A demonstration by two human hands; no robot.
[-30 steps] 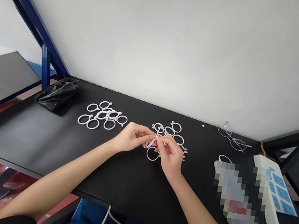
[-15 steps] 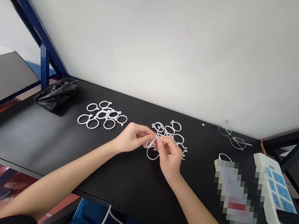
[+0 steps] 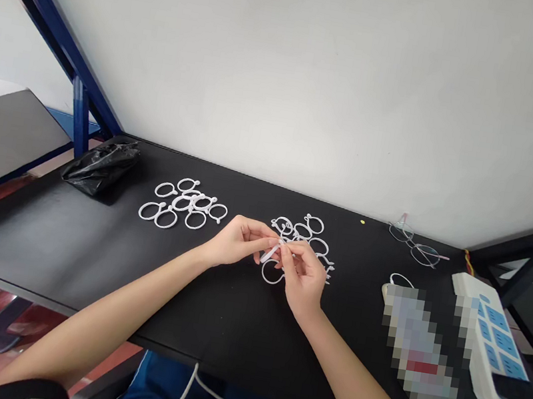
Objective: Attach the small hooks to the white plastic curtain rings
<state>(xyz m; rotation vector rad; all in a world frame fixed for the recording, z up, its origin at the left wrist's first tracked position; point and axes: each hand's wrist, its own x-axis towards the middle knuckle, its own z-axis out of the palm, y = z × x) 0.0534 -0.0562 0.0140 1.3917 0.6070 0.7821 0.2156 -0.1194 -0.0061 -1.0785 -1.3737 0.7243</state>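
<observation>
My left hand (image 3: 241,241) and my right hand (image 3: 304,270) meet over the middle of the black table, both closed in a pinch on one white plastic ring (image 3: 269,254). The ring is seen nearly edge-on, and fingers cover part of it. Beneath and behind my hands lies a loose group of white rings (image 3: 313,225), some with a small tab or gap. One open-looking ring (image 3: 273,272) rests just below my fingertips. Another cluster of white rings (image 3: 195,218), each with a small knob, lies to the left of my left hand.
A crumpled black plastic bag (image 3: 101,166) sits at the table's far left. On the right are eyeglasses (image 3: 412,243), a blurred-out phone-like object (image 3: 420,345) with a cable, and a white power strip (image 3: 491,343). A pale wall (image 3: 315,86) stands behind the black table (image 3: 206,325).
The ring between my fingers has turned slightly and shows more of its flat side. My hands have barely moved, and the rings on the table lie as before.
</observation>
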